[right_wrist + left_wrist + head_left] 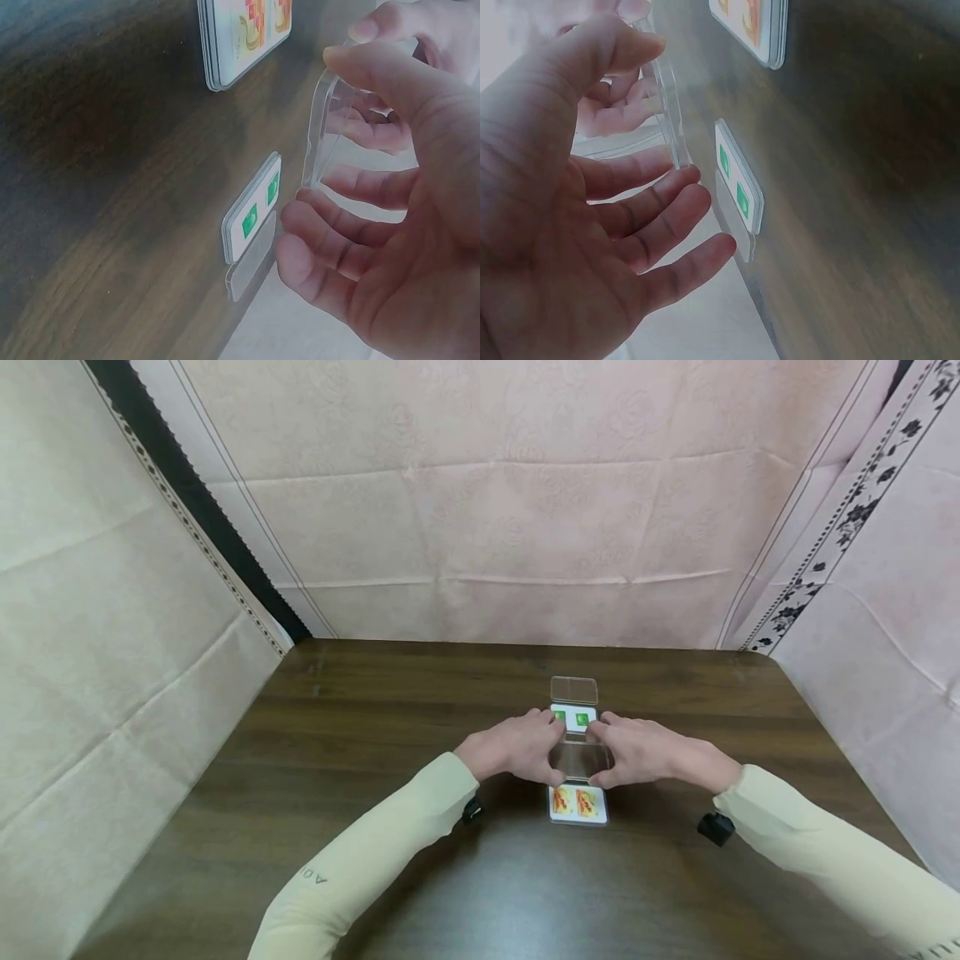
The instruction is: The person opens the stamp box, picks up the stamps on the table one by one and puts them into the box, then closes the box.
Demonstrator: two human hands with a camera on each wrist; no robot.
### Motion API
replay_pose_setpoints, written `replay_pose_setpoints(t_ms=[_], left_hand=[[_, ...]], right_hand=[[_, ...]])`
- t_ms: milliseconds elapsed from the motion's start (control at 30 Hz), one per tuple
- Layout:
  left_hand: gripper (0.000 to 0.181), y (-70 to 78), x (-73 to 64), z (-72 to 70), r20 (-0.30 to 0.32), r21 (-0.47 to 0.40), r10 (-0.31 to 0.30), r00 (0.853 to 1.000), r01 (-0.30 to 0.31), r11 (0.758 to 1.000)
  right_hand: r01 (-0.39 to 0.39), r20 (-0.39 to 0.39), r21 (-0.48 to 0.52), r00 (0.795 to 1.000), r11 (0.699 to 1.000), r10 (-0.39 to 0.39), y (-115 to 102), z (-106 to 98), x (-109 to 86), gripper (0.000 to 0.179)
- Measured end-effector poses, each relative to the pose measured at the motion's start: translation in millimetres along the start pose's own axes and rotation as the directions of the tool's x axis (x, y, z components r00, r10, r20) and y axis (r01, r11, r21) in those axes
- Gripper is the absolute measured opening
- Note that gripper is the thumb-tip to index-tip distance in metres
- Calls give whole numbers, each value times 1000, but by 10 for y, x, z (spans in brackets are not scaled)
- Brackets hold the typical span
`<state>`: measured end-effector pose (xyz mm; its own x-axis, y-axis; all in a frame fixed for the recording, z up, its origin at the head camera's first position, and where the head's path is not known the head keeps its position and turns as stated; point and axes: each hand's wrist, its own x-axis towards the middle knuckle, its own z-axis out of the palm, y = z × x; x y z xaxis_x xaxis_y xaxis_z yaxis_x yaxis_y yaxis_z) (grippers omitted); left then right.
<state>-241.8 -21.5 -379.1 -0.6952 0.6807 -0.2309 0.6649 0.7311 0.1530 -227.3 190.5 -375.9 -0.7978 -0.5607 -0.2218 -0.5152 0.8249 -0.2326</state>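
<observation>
A clear plastic lid (581, 762) is held between my two hands above the table. My left hand (525, 747) pinches its left edge between thumb and fingers, and my right hand (639, 750) grips the right edge the same way. In the left wrist view the lid (672, 112) is seen nearly edge-on. Just nearer than the hands lies a flat case (577, 818) with two orange-and-yellow food pictures. Beyond the fingers sits another flat case (576, 708) showing two green pictures, with its see-through cover (573, 690) folded out behind it.
Both cases lie on a dark wood-grain table (420, 685). Pale patterned cloth (487, 527) hangs behind the far edge, and more cloth hangs at either side. Each wrist wears a small black camera (716, 828) below a pale sleeve.
</observation>
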Motion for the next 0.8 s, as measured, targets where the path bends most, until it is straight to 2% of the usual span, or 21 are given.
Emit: replay_pose_setpoints(t_ms=[333,800], left_hand=[[64,87,-114,13,-6,-8,11,1000,-11,1000],[56,132,-205,185,-15,3,24,1000,-24,1000]], right_hand=[[15,7,16,1000,1000,-15,-71,4,-111,64],[32,3,22,999,999,-32,-114,179,-167,57]])
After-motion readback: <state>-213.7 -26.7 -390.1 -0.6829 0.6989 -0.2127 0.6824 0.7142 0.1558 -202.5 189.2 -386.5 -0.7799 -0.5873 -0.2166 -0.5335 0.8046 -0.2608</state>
